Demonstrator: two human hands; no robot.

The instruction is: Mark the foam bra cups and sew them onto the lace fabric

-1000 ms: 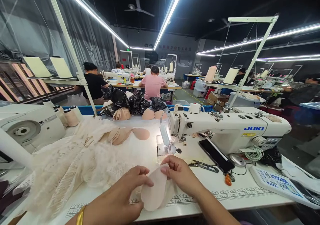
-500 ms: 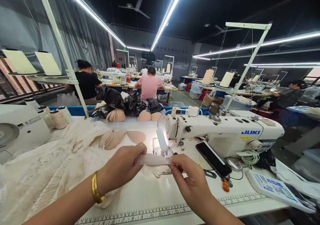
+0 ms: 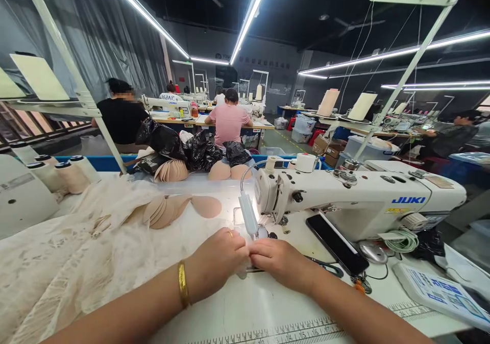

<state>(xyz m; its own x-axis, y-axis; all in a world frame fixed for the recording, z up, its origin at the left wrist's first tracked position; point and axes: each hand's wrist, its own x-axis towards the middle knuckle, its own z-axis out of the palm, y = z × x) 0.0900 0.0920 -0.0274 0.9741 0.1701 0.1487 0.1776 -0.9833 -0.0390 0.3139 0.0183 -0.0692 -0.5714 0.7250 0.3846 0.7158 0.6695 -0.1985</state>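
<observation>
My left hand (image 3: pixel 221 257), with a gold bracelet on its wrist, is closed with the fingers curled in. My right hand (image 3: pixel 277 262) is pinched closed, its fingertips meeting the left ones. Between and below them a little of a sheer white fabric strip (image 3: pixel 242 271) shows; the rest is hidden by my fingers. Both hands are just in front of the needle area of the white JUKI sewing machine (image 3: pixel 356 196), under its small lamp (image 3: pixel 248 214). Beige oval pads (image 3: pixel 206 206) and a heap of cream lace fabric (image 3: pixel 76 252) lie left of them.
A phone (image 3: pixel 337 244), dark scissors (image 3: pixel 329 266) and a white-and-blue box (image 3: pixel 440 295) lie on the right. A printed ruler (image 3: pixel 306 334) runs along the front edge. Thread cones (image 3: pixel 69 175) stand left; black plastic bags (image 3: pixel 202 152) sit behind the table. Co-workers sit beyond.
My hands have come together; the strip stretched between them before is now mostly covered by my fingers. The view has shifted slightly, and the left hand has moved right.
</observation>
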